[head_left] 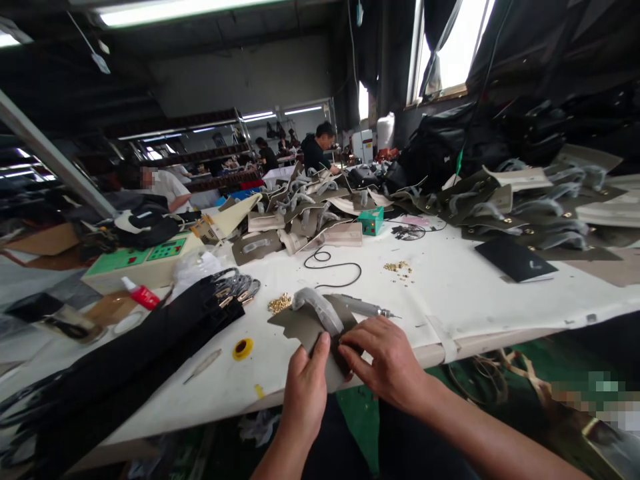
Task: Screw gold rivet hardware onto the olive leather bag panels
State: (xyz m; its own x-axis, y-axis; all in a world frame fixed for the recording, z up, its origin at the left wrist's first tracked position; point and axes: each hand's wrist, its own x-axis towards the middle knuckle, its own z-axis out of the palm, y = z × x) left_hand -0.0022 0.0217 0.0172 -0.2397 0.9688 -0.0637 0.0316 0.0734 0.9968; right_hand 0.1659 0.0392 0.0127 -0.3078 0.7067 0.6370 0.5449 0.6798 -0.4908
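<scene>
An olive-grey bag panel (305,325) lies partly over the front edge of the white table, with a plastic-wrapped handle (323,308) arched on it. My left hand (306,383) grips the panel's near side, its thumb on top. At the panel's right part, my right hand (387,360) has thumb and forefinger pinched together near the handle's end; whatever lies between them is too small to make out. Just behind the panel rests a grey pen-shaped electric screwdriver (363,307). A pile of small brass fittings (279,303) sits by the panel's far left corner.
More brass pieces (399,268) lie farther back on the table (425,300). Left are black straps (150,353), a yellow ring (243,349) and a red-and-white tube (140,293). A green box (371,221), heaped panels (310,207) and a black booklet (515,260) stand beyond. Co-workers sit behind.
</scene>
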